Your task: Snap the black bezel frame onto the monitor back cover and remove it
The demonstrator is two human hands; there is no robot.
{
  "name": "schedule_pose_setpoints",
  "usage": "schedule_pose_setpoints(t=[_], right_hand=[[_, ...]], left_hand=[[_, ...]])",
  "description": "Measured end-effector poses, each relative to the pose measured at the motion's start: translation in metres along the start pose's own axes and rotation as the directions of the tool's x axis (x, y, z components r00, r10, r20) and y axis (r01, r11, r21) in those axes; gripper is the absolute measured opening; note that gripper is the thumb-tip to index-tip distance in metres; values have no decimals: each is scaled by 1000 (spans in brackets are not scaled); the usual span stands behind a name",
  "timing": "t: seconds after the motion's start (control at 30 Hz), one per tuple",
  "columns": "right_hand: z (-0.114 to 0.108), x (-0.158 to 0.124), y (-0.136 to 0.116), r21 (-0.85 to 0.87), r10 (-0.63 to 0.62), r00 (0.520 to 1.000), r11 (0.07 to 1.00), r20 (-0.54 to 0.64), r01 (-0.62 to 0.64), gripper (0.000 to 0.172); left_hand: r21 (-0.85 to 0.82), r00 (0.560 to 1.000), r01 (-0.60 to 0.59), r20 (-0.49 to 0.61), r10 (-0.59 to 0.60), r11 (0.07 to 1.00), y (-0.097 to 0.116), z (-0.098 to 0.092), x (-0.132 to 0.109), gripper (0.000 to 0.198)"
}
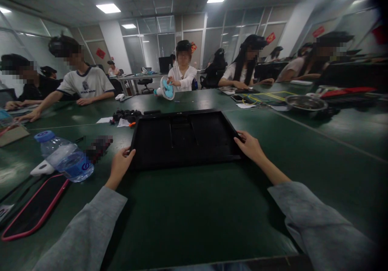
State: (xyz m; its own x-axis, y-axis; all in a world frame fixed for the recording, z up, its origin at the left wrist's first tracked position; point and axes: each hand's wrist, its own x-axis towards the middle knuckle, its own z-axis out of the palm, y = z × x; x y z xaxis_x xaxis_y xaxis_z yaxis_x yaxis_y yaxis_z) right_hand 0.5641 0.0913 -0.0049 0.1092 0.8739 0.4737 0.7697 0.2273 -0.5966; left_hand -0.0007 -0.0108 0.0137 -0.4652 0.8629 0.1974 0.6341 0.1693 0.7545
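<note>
A black rectangular tray point(151, 141) with a raised rim lies in front of me on the green table. Two thin rods or ridges run across its inner face. My left hand point(121, 161) is closed on its left edge, thumb on the rim. On the opposite side, my right hand point(250, 145) grips the right edge near the front corner. The fingers under the tray's edges are partly hidden. Left of my left hand lie a water bottle point(68, 157) and a phone-like slab with a red rim point(38, 208).
Beyond the tray are a cluster of small black parts point(125, 116) and a white paper point(104, 120). A metal bowl point(306, 103) stands at the right. Across the green table point(194, 218) sit several people, one holding a blue-and-white fan point(166, 89).
</note>
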Motion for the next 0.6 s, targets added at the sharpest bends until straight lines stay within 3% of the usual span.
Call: schedule_pose_setpoints(t=[0.13, 0.3, 0.4, 0.6], right_hand=[[1, -2, -4, -44, -12, 1000, 999, 5, 12, 46], [0, -3, -8, -100, -1, 1000, 995, 27, 4, 47], [-1, -3, -8, -61, 7, 1000, 998, 20, -6, 48], [0, -3, -5, -27, 4, 1000, 1000, 26, -4, 49]], left_hand=[[181, 998, -57, 9, 56, 982, 3, 0, -2, 59], [266, 996, -89, 32, 83, 960, 8, 1, -7, 53], [261, 996, -92, 32, 87, 961, 8, 0, -7, 54], [99, 996, -91, 35, 88, 991, -3, 3, 0, 56]])
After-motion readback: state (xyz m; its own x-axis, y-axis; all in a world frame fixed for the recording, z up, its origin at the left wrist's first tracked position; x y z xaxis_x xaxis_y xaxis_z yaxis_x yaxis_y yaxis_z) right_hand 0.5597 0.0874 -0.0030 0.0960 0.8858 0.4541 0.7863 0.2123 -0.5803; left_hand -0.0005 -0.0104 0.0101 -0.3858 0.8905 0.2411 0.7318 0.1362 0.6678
